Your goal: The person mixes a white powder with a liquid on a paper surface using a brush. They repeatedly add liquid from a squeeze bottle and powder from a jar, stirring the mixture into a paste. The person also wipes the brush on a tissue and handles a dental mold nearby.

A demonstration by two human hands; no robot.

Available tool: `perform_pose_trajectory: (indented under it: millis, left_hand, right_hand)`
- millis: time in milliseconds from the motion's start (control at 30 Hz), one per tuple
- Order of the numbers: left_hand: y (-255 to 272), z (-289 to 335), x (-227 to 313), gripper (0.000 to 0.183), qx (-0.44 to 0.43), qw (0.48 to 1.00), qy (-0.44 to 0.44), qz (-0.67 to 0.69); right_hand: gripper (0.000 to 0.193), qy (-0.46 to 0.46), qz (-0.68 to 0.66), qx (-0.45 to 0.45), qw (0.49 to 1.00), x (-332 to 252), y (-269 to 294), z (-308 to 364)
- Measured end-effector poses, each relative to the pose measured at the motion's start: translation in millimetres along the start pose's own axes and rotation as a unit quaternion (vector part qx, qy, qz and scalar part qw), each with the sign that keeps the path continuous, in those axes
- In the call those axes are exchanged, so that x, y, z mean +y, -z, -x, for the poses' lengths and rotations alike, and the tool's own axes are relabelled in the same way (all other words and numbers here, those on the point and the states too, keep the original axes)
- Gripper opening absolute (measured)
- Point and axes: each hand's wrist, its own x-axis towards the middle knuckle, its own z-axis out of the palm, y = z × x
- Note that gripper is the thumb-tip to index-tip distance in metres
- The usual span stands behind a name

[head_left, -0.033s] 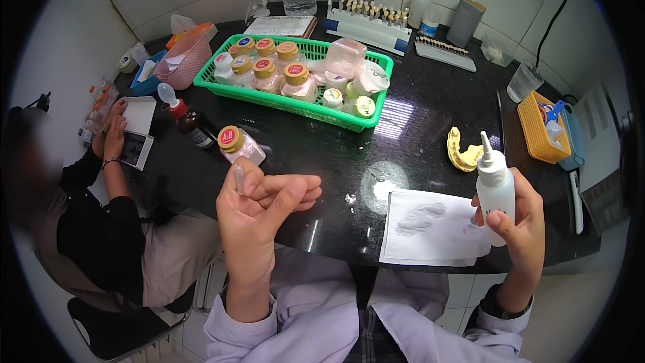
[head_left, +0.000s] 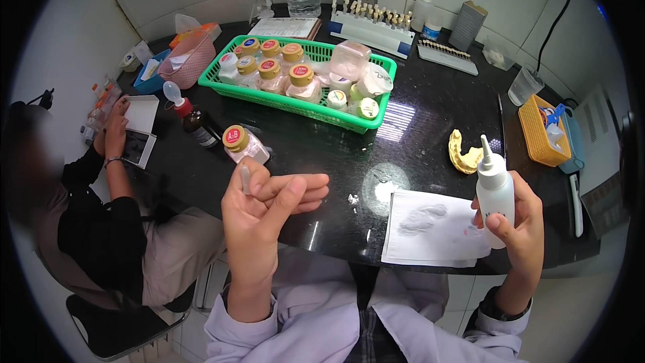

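Note:
My left hand [head_left: 265,212] is raised palm up over the table's near edge, its fingers bent. A small, pale, translucent oblong piece [head_left: 246,179] rests against its curled index finger; its kind is unclear. In my right hand [head_left: 521,222] is a white plastic squeeze bottle [head_left: 496,195], upright with its pointed nozzle up. Below and beside that bottle lies a stack of white paper sheets [head_left: 437,245] with grey smudges. A yellowish dental arch model [head_left: 463,159] stands just beyond the bottle. Nearest beyond my left hand is a powder jar [head_left: 252,149] with a gold, red-labelled cap.
A green basket [head_left: 295,113] holds several jars. Left of it are a brown dropper bottle [head_left: 198,124] and a pink basket [head_left: 195,67]. Tooth shade guides [head_left: 373,30] stand behind, a yellow basket [head_left: 544,138] at right. A co-worker [head_left: 101,222] sits at left. White crumbs [head_left: 353,199] lie mid-table.
The whole view has shifted slightly, so things appear a little farther right. Both hands keep their holds, with hardly any movement.

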Motion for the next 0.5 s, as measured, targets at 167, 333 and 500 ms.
perform_pose_trajectory:
  millis: [167,333,500]
  left_hand:
    - [3.9,24.5,14.4,0.040,-0.143,0.985,-0.087,0.048]
    - [-11.3,49.8,45.7,0.030,-0.301,0.877,-0.343,0.148]
    - [-10.6,77.6,80.8,0.017,-0.297,0.893,-0.333,0.052]
  right_hand:
    - [0.057,0.009,0.003,0.012,1.000,-1.6,-4.7,6.2]
    - [0.065,0.018,0.019,0.020,0.999,3.4,-8.5,11.6]
    - [0.067,0.031,0.008,0.004,0.999,2.2,-15.3,7.7]
